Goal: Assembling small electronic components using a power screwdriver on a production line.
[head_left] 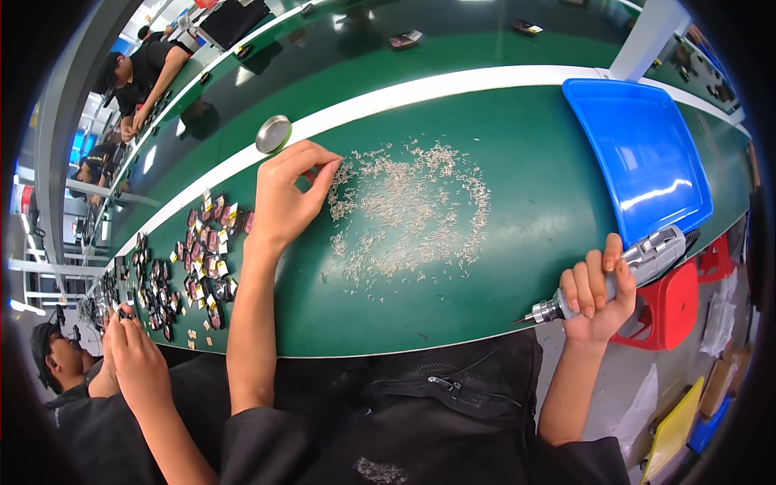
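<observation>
We see our left hand (287, 194) with thumb and forefinger brought together at the left border of a loose spread of small screw-like pieces (408, 198). The pieces lie on the green bench (537, 194), roughly midway between our 2 hands; whether 1 of them is pinched in the fingertips is too small to tell. Our right hand (594, 291) is wrapped around a grey power screwdriver (653, 252), its bit pointing left near the bench's front edge.

Several things could go wrong from here. The pieces sit in a thin scatter with no rim around them, so a brushing wrist or sleeve could sweep some away. A slim piece could slip from a light pinch and get lost. If our right grip loosens, the screwdriver could drop past the edge; if it swings left, the bit could rake through the spread. The blue tray (659, 174) stands close behind the tool, and a careless backward turn could knock it. A round metal dish (274, 134) sits just beyond our left knuckles, where a quick lift could tip it. To our left, dark tagged parts (212, 242) lie close to that forearm, so an outward elbow could shove them.
</observation>
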Motion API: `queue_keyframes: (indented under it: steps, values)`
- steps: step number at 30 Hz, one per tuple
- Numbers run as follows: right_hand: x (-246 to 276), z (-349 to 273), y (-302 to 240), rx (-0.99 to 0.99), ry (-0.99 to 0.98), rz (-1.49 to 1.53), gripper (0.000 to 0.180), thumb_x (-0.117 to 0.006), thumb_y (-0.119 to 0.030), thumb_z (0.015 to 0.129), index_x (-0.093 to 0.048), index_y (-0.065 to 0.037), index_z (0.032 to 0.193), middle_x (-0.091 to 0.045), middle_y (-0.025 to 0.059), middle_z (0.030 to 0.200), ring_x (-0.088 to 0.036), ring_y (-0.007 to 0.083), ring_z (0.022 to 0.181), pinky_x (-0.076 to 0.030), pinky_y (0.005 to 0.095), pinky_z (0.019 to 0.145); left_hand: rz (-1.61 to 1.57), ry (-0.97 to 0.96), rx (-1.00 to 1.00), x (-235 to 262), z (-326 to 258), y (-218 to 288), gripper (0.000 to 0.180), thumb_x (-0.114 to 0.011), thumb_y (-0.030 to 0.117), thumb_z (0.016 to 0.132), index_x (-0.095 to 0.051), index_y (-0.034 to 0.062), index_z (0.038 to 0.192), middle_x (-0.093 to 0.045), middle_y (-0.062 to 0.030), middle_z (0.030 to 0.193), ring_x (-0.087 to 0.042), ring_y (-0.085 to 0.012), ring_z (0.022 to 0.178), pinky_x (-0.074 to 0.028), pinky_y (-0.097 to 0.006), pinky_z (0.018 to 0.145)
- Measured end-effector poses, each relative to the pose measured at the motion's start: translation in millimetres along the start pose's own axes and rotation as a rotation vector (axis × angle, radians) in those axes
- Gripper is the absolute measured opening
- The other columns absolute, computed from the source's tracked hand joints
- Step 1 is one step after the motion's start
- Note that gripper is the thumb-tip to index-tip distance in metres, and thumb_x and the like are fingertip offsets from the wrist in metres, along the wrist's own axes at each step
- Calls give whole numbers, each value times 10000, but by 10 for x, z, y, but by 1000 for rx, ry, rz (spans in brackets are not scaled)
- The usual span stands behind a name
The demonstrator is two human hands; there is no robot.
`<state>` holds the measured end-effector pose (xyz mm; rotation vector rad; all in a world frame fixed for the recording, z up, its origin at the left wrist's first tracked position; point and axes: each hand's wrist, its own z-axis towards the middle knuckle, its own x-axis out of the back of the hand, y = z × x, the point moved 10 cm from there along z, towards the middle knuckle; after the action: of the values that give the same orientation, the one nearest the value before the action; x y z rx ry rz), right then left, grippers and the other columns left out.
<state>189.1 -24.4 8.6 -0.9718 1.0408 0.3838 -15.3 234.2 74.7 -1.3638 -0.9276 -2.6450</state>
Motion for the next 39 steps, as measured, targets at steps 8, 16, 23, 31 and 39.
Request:
queue_keyframes:
  steps: [8,16,23,31,39]
  values:
    - [-302,75,-248,212,-8,131,168,-455,-223,956,-471,-68,894,-370,-20,517,-360,94,390,-366,267,461,-721,-148,109,-556,-212,1113,123,-638,-99,753,-695,-47,849,-669,-119,789,-617,-164,706,-478,-259,643]
    - [-635,34,-549,365,26,233,112,-521,-173,897,-492,-72,861,-404,-24,506,-409,88,387,-381,253,453,-1043,-334,119,-1007,-381,1555,93,-621,-1,818,-676,-63,862,-624,-165,802,-591,-191,628,-484,-265,531]
    - [-568,-35,-600,398,70,217,101,-514,-169,898,-490,-77,863,-385,-43,505,-382,61,383,-368,217,447,-1115,-315,131,-1050,-429,1594,128,-630,47,827,-670,-72,853,-615,-160,783,-562,-188,606,-458,-272,489]
    - [-528,-43,-613,432,92,203,82,-498,-155,901,-490,-79,871,-377,-53,503,-364,40,380,-351,186,437,-1179,-314,205,-1100,-429,1562,141,-622,57,837,-669,-74,861,-601,-166,762,-549,-189,604,-437,-264,467]
    - [-505,-3,-614,464,105,171,100,-498,-157,911,-487,-66,869,-363,-50,502,-363,42,387,-353,194,439,-960,-286,31,-983,-336,1598,99,-628,-11,805,-686,-61,869,-633,-142,771,-576,-173,634,-446,-271,549]
